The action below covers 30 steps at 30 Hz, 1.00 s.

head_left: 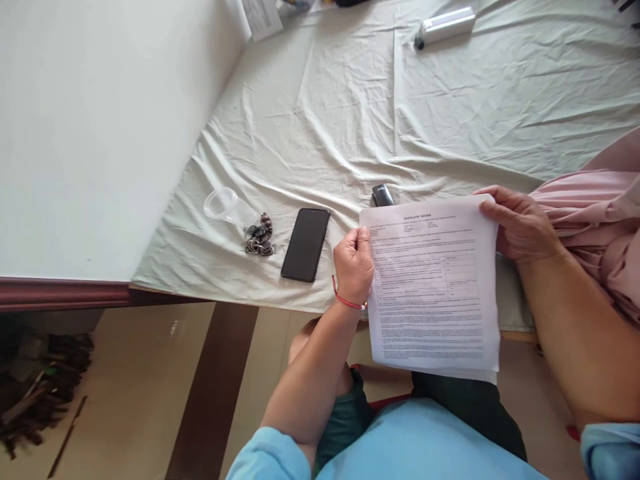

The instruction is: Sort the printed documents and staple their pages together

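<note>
Printed sheets of paper (425, 287) hang between my two hands, over the table's near edge and my lap. The top page is headed "OVERLEAF NOTES", and another sheet's edge shows beneath it. My left hand (353, 265), with a red string bracelet at the wrist, pinches the left edge near the top. At the upper right corner my right hand (523, 223) grips the sheets with its thumb on the front. A black object (383, 195), partly hidden, lies just behind the top edge. Left of my left hand is a black smartphone (305, 245) lying flat.
Beside the phone lie a bunch of keys (259, 237) and a clear plastic cup (227, 205) on its side. A pale cloth (320, 127) with wrinkles covers the table. Farther back is a white-and-grey device (445, 28). Pink fabric (605, 213) bunches at the right. A white wall (100, 133) borders the left.
</note>
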Available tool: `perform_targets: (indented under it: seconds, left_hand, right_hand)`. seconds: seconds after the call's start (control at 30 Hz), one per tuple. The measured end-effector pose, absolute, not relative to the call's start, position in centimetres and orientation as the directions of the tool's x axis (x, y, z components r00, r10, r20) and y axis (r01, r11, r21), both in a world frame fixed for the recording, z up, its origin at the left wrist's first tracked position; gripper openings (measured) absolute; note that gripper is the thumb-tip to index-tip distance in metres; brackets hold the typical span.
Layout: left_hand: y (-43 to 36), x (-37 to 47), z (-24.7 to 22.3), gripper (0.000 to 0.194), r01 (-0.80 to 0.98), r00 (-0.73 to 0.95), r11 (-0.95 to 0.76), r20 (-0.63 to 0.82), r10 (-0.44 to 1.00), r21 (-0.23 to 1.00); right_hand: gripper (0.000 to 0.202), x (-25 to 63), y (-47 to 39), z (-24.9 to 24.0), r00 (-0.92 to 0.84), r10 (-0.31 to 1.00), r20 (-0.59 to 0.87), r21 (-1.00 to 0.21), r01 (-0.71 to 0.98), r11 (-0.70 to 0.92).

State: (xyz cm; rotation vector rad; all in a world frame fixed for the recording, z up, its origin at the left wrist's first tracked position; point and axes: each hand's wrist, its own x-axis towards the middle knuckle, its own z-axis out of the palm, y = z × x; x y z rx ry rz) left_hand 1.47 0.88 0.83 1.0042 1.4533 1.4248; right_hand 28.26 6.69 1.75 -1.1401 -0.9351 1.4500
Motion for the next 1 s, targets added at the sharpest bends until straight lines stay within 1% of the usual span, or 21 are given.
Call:
perform_targets:
  seconds: [0.2,0.3,0.43,0.53,0.63,0.8,0.93,1.0]
  left_hand:
    - [1.2,1.3,0.5,0.042,0.109,-0.360,-0.002,0.041,0.932,0.994]
    - [1.4,1.3,0.3,0.040,0.100,-0.368,-0.004,0.041,0.929,0.995]
    - [1.6,1.4,0.0,0.031,0.034,-0.400,-0.001,0.015,0.916,0.999]
    - [1.8,1.5,-0.4,0.027,-0.047,-0.403,-0.009,-0.010,0.915,0.999]
    - [1.9,1.6,-0.7,0.027,-0.124,-0.404,-0.021,-0.031,0.914,0.992]
    - [1.9,2.0,0.1,0.024,-0.204,-0.407,-0.041,-0.046,0.912,0.978]
    - [1.9,2.3,0.9,0.017,-0.326,-0.379,-0.011,-0.120,0.917,0.945]
    - [1.9,2.3,1.1,0.017,-0.339,-0.377,0.002,-0.138,0.916,0.941]
  right_hand:
    - [0.037,28.2,6.9,1.6,0.009,0.992,-0.126,-0.952,-0.283,-0.118]
    - [0.036,28.1,7.0,1.4,0.017,0.994,-0.112,-0.953,-0.285,-0.102]
    - [0.032,28.2,7.1,0.6,0.007,0.998,-0.064,-0.970,-0.235,-0.061]
    - [0.029,28.3,7.2,0.0,0.063,0.998,0.002,-0.986,-0.167,0.012]
    - [0.028,28.4,7.4,-0.2,0.103,0.994,0.030,-0.990,-0.134,0.044]
    - [0.030,28.3,7.4,0.0,0.108,0.994,0.021,-0.990,-0.134,0.035]
    - [0.033,28.1,7.2,0.3,0.110,0.994,-0.015,-0.989,-0.145,0.001]
    - [0.033,28.1,7.1,0.5,0.113,0.993,-0.028,-0.989,-0.145,-0.012]
